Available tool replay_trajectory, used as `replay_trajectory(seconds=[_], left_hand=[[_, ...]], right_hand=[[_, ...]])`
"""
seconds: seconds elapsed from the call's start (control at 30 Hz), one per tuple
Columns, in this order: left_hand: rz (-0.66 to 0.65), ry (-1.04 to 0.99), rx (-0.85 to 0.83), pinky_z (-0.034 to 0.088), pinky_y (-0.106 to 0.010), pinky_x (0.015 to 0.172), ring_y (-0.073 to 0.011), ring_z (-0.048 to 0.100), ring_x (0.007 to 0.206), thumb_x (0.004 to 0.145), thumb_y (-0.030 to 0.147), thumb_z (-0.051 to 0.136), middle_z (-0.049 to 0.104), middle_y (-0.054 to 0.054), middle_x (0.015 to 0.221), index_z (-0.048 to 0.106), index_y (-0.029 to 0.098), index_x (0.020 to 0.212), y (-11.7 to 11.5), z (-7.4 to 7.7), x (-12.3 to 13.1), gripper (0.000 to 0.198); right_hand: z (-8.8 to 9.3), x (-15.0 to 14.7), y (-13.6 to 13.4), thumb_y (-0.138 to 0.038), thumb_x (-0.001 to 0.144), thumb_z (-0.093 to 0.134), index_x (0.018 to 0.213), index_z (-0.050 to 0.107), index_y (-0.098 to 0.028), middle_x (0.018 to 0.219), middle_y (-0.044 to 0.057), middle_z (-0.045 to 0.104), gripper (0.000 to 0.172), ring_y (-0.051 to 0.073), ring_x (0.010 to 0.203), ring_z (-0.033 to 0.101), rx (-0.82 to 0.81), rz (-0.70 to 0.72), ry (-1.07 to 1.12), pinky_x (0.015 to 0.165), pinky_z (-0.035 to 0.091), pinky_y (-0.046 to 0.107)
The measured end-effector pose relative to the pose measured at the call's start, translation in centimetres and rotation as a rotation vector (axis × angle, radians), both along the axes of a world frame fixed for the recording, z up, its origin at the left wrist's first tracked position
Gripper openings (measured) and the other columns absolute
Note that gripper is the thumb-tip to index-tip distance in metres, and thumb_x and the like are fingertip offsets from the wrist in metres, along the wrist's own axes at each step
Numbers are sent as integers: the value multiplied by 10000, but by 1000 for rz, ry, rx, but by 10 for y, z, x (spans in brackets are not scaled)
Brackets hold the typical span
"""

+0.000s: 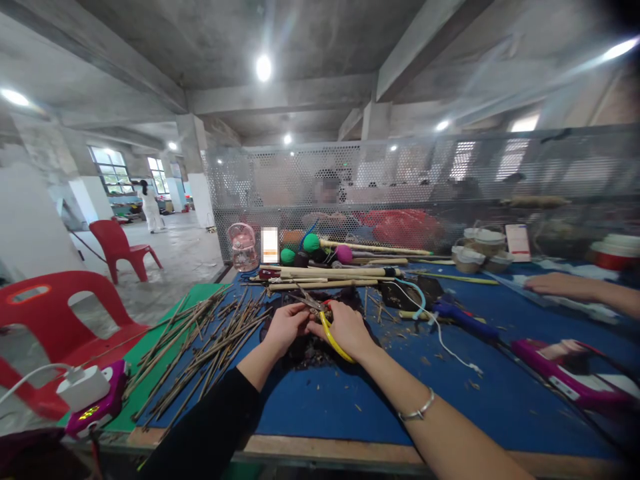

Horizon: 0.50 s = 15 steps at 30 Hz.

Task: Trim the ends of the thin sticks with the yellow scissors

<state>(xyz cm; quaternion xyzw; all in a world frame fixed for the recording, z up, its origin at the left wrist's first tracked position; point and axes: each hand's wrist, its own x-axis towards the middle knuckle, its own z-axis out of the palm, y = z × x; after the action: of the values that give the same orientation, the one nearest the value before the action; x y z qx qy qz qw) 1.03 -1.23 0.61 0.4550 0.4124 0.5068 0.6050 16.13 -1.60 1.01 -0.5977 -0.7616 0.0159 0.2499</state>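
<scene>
My right hand is closed round scissors with yellow handles; the blades point up and to the left, past my left fingertips. Close against it, my left hand is closed, thumb and fingers pinched together. What the left fingers hold is too small and covered to make out. Below both hands lies a dark cloth strewn with small dark bits. To the left, a loose heap of thin brown sticks spreads over the blue tabletop and a green mat.
Behind my hands lie pale rods and green balls. A blue-handled tool, white cord and purple power strip are on the right. Another person's hand reaches in there. Red chairs stand left; perforated metal panels rise behind.
</scene>
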Motion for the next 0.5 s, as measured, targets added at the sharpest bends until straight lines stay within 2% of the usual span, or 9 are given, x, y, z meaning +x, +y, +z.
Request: replay_trajectory(seconds=[0.23, 0.5], left_hand=[[38, -45, 9, 410, -175, 508, -68, 529, 530, 627, 266, 672, 641, -35, 689, 659, 114, 759, -3, -3, 7, 201], [74, -25, 57, 379, -174, 472, -55, 481, 473, 596, 347, 686, 581, -8, 595, 617, 107, 660, -2, -3, 5, 257]], right_hand=[[-1, -1, -1, -606, 695, 529, 916, 512, -179, 881, 75, 628, 481, 231, 826, 598, -81, -1, 61, 616, 350, 260], [-4, -1, 3, -685, 692, 461, 858, 526, -188, 825, 101, 648, 529, 242, 768, 623, -137, -40, -40, 575, 355, 264]])
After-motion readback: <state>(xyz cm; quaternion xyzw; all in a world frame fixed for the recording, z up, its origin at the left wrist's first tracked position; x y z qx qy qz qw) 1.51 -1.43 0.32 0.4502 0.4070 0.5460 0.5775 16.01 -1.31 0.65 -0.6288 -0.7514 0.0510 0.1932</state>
